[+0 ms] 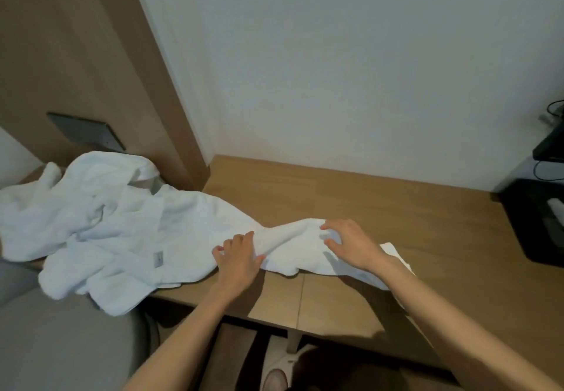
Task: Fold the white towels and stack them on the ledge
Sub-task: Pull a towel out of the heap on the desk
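Note:
A heap of crumpled white towels lies on the left part of the wooden ledge, partly hanging over its front edge. One towel stretches out of the heap to the right across the ledge, bunched in the middle. My left hand grips that bunched part, fingers curled into the cloth. My right hand rests on the towel's right end, fingers spread and bent, fingertips pressing the fabric. A small grey label shows on a towel in the heap.
A white wall runs behind the ledge, and a brown wooden panel with a dark switch plate stands at the left. Black boxes and cables sit at the right end. A grey cushioned seat is at lower left.

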A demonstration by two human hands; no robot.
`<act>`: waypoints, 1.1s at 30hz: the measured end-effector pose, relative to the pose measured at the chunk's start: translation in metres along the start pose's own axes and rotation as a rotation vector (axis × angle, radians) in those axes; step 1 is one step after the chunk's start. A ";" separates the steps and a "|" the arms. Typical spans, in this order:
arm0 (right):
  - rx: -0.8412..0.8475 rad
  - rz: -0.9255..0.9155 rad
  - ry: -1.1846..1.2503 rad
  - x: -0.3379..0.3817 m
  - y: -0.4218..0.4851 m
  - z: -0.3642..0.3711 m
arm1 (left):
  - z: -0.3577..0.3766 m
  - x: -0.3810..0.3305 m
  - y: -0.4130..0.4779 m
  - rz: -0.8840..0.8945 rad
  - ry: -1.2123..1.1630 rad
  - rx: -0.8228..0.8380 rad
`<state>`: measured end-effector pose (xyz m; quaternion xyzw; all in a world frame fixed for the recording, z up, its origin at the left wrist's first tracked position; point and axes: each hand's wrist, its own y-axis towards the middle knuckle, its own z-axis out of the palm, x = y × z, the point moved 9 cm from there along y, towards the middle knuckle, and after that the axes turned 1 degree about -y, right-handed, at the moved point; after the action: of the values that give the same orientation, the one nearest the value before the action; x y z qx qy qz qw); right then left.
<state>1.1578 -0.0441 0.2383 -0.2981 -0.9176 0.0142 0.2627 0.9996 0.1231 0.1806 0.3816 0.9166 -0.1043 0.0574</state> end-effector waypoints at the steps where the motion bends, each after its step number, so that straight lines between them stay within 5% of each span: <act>1: 0.025 0.006 -0.005 0.004 0.010 0.010 | 0.000 0.005 0.002 0.005 0.000 -0.010; 8: 0.160 0.076 -0.209 0.011 0.053 0.059 | 0.002 0.032 0.008 0.132 -0.101 0.103; 13: 0.292 -0.052 -0.116 0.021 0.043 0.068 | -0.041 0.022 -0.002 0.363 -0.186 -0.109; 17: 0.578 0.060 0.121 0.018 0.014 0.091 | -0.073 0.002 -0.012 0.610 -0.140 -0.281; 20: 0.627 0.133 0.172 0.016 0.004 0.099 | -0.086 -0.011 -0.018 0.743 -0.132 -0.360; 25: 0.482 0.037 0.100 0.025 0.004 0.089 | -0.102 -0.023 -0.024 0.825 -0.119 -0.444; 33: -0.135 -0.022 0.125 0.021 0.009 -0.029 | -0.137 -0.023 0.014 0.616 -0.307 -0.417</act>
<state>1.1624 -0.0291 0.2717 -0.3052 -0.9015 -0.0692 0.2990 1.0226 0.1488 0.3155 0.5988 0.7414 0.0503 0.2986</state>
